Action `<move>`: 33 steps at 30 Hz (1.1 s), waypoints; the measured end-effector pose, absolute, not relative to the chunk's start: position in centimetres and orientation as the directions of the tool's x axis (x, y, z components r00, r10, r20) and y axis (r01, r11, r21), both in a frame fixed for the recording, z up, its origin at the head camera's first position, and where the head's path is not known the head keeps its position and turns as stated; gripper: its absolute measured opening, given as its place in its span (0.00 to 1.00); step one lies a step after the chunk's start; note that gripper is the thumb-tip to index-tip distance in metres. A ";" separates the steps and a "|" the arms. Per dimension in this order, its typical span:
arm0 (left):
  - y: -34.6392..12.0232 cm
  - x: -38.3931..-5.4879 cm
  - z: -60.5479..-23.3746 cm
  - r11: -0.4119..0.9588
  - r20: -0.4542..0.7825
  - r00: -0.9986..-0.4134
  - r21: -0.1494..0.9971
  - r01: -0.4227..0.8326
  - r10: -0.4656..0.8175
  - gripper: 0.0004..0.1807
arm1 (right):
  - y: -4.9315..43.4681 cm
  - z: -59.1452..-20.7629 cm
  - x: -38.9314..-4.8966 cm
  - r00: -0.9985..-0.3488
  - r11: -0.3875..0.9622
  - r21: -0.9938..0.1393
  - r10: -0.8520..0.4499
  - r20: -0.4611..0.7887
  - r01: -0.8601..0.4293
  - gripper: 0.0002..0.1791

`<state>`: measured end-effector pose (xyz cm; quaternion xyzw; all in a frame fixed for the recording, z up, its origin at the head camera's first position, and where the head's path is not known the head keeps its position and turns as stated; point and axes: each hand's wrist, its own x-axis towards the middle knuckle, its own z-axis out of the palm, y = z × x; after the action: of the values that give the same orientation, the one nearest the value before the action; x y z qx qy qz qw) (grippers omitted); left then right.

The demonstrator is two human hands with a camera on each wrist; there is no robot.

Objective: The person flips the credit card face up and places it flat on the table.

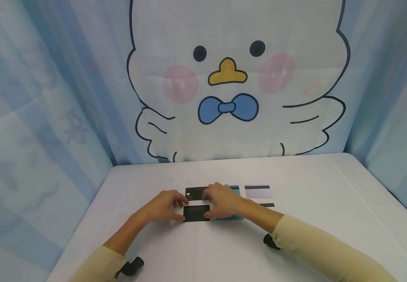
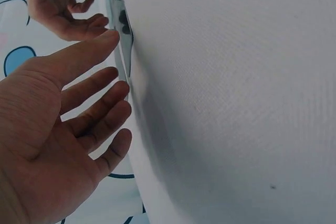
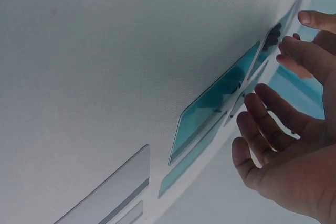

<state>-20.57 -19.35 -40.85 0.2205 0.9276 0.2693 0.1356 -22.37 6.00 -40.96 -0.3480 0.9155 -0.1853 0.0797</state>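
A dark card (image 1: 196, 213) lies flat in the front row on the white cloth, with a dark green chip card (image 1: 195, 193) just behind it. My left hand (image 1: 162, 206) is at their left side, its thumb at the front card's left edge and its loosely bent fingers by the rear card. From the right, my right hand (image 1: 224, 201) brings its thumb to the front card's right edge, while its fingers reach over the rear card. Beneath and beside the right hand are a rear teal card (image 1: 236, 188) and a front teal card (image 3: 212, 103), partly covered in the head view.
Farther right lie a silvery-white card (image 1: 258, 192) with a dark stripe and another striped card (image 1: 267, 205), mostly behind the right forearm. Black wrist devices (image 1: 132, 266) show at both sleeves. A printed curtain (image 1: 228, 137) hangs behind the table (image 1: 312, 172).
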 end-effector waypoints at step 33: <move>-18.4 -20.6 -41.3 0.809 -0.158 -0.884 0.498 0.313 0.440 0.25 | 5.6 -41.1 -21.9 -0.740 0.709 -0.339 -0.670 -0.050 -0.619 0.29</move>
<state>-20.56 -18.36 -41.28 0.2000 0.9415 0.2359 0.1342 -21.93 5.59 -41.05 -0.3501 0.9204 -0.1519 0.0847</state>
